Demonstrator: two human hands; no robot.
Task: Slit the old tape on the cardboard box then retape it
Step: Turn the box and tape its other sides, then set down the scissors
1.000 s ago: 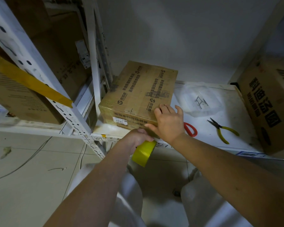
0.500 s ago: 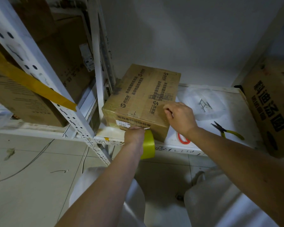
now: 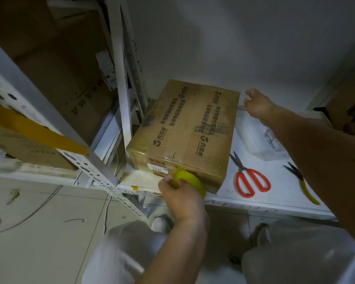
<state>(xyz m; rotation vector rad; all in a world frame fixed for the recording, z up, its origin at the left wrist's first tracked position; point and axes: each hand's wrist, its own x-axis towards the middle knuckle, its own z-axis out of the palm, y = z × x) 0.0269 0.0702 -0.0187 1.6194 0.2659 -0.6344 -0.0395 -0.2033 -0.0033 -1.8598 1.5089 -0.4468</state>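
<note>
Here the cardboard box (image 3: 184, 130) sat on the white shelf (image 3: 279, 193), its near face at the shelf's front edge. The left hand (image 3: 180, 198) gripped a yellow tape roll (image 3: 190, 180), holding it against the lower part of that near face. The right hand (image 3: 258, 104) reached past the box's far right corner with loosely curled fingers, holding nothing. To the right of the box lay red-handled scissors (image 3: 250, 181), and beyond them yellow-handled pliers (image 3: 303, 181).
</note>
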